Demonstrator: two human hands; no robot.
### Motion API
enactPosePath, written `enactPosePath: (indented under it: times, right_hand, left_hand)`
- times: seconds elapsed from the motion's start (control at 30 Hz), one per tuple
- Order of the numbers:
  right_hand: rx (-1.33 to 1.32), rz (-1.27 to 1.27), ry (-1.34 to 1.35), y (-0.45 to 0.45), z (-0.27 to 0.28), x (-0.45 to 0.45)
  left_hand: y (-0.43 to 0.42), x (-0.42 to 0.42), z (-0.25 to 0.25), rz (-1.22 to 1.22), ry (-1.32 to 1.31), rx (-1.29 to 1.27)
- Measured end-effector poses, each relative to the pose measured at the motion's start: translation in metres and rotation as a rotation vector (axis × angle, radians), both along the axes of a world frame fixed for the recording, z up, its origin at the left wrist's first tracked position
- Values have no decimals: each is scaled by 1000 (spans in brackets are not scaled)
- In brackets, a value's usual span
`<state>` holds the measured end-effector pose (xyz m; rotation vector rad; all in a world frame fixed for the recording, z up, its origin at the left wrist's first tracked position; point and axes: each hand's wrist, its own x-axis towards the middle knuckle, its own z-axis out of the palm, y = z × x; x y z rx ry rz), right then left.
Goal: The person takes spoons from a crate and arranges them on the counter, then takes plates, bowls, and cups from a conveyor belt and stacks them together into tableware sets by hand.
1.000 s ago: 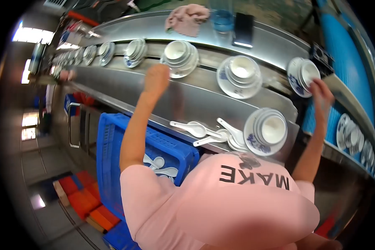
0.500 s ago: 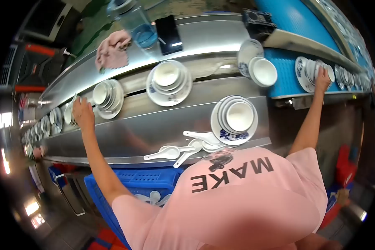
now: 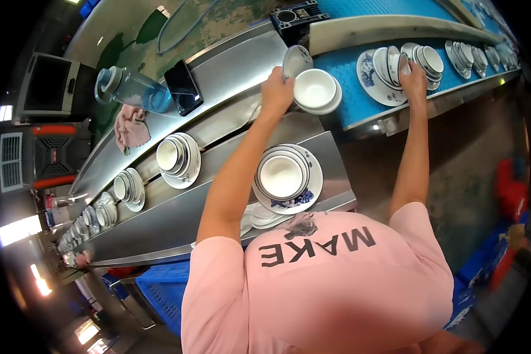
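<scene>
Dish (image 3: pixel 300 59), one, at left hand (image 3: pixel 277 92), grip unclear; bowl (image 3: pixel 403 64), one, clamped in fingers of right hand (image 3: pixel 415 82); phone (image 3: pixel 183 87), one.

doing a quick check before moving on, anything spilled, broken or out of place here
No spill or breakage is visible. The crumpled pink cloth and black phone look slightly out of place, lying loose on the steel ledge beside stacked dishes.

Open room is left on the table (image 3: pixel 239 74) between the phone (image 3: pixel 184 87) and the black box (image 3: pixel 295 22). Leftward past the phone, the way is blocked by the bottle (image 3: pixel 133 91). The left hand (image 3: pixel 278 91) is crowded on its right by a bowl (image 3: pixel 314 88); beyond the right hand (image 3: pixel 415 82), passage is obstructed by stacked dishes (image 3: pixel 432 60) and a raised rail (image 3: pixel 395 28).
</scene>
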<state>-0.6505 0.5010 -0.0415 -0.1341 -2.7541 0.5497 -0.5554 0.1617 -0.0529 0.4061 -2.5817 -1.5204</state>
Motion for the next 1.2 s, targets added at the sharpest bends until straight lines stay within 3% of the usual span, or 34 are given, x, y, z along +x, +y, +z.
enactPosePath:
  times: [0.07,0.27,0.37,0.47,0.5,0.63,0.83,0.97,1.1,1.13,1.2]
  right_hand:
    - [39,7,28,-9,2,14]
    - [-247,136,-122,-38,20,35]
    - [-512,188,-155,-60,6,44]
    - [-540,139,-106,-82,11,63]
    - [-667,202,-60,-83,9,65]
    - [-730,361,2,-116,23,78]
    - [-1120,301,-127,-171,19,96]
    - [-1172,272,-175,-204,9,109]
    - [-1321,259,-215,-219,3,96]
    - [-1346,282,-213,-216,1,92]
    - [-1254,278,-287,-210,10,82]
  left_hand:
    - [-22,-5,-10,63,-55,346]
    - [-44,29,3,56,-298,800]
    - [-48,36,0,32,-190,519]
    - [-51,43,18,-104,-218,350]
    - [-54,47,24,-126,-243,393]
    - [-74,61,24,-109,-351,402]
    - [-101,97,20,60,-242,452]
    - [-130,137,2,297,-354,639]
    - [-158,171,1,379,-268,740]
    - [-177,181,-20,389,-235,756]
    - [-199,198,-9,407,-320,758]
